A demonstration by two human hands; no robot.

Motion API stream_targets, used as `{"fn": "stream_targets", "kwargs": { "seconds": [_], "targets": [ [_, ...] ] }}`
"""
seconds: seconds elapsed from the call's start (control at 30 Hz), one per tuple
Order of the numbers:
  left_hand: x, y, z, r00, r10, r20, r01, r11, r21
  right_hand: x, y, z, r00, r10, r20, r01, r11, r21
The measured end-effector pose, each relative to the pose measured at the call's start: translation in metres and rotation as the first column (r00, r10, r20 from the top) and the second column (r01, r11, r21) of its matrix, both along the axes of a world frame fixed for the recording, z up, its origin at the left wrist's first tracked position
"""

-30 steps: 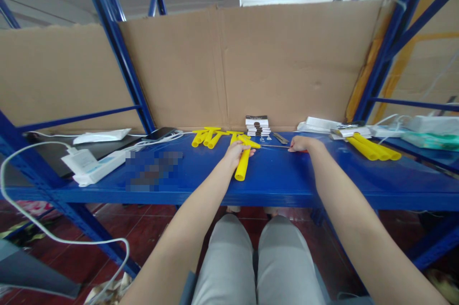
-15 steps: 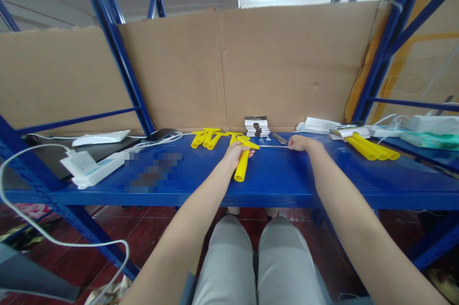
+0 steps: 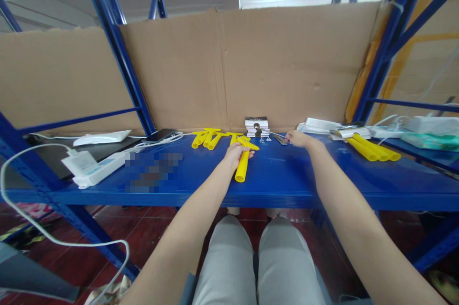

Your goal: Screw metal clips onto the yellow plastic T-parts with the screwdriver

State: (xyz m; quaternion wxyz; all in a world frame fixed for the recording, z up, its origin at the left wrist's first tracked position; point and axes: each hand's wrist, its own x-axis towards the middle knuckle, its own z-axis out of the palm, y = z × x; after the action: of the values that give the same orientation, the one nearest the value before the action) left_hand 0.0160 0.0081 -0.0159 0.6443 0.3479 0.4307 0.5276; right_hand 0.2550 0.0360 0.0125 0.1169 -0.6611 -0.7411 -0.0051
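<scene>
My left hand (image 3: 235,153) is closed on a yellow T-shaped piece (image 3: 242,167), its long tube pointing toward the front edge. In my right hand (image 3: 297,138) is the end of a thin metal rod (image 3: 274,133), which slants up to the left. The rod's far end, round and dark, lies in front of a stack of white cards or booklets (image 3: 256,125). A flat grey tool (image 3: 280,139) rests below the rod. More yellow T-shaped pieces (image 3: 213,138) lie left of my left hand.
Yellow tubes (image 3: 375,148) and white packets (image 3: 319,125) lie at the right of the blue shelf (image 3: 287,200). A white power strip (image 3: 102,169), cables and a dark phone (image 3: 161,135) are at the left. A cardboard panel (image 3: 287,66) stands behind.
The rod in my right hand has moved out of the yellow piece and up toward the card stack. My right hand has shifted slightly back; my left hand has stayed in place.
</scene>
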Motion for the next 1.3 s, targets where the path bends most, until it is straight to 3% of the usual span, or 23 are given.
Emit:
{"fn": "stream_targets", "kwargs": {
  "seconds": [0.57, 1.3],
  "targets": [
    [-0.003, 0.006, -0.004, 1.0, 0.018, -0.019, -0.018, 1.0, 0.019, -0.006, -0.009, 0.006, 0.957, 0.217, -0.193, -0.211, 0.976, 0.052],
    [-0.003, 0.007, -0.007, 0.999, 0.035, 0.035, -0.037, 0.999, 0.036, -0.01, -0.011, 0.007, 0.942, 0.238, -0.238, -0.238, 0.971, 0.026]
  ]
}}
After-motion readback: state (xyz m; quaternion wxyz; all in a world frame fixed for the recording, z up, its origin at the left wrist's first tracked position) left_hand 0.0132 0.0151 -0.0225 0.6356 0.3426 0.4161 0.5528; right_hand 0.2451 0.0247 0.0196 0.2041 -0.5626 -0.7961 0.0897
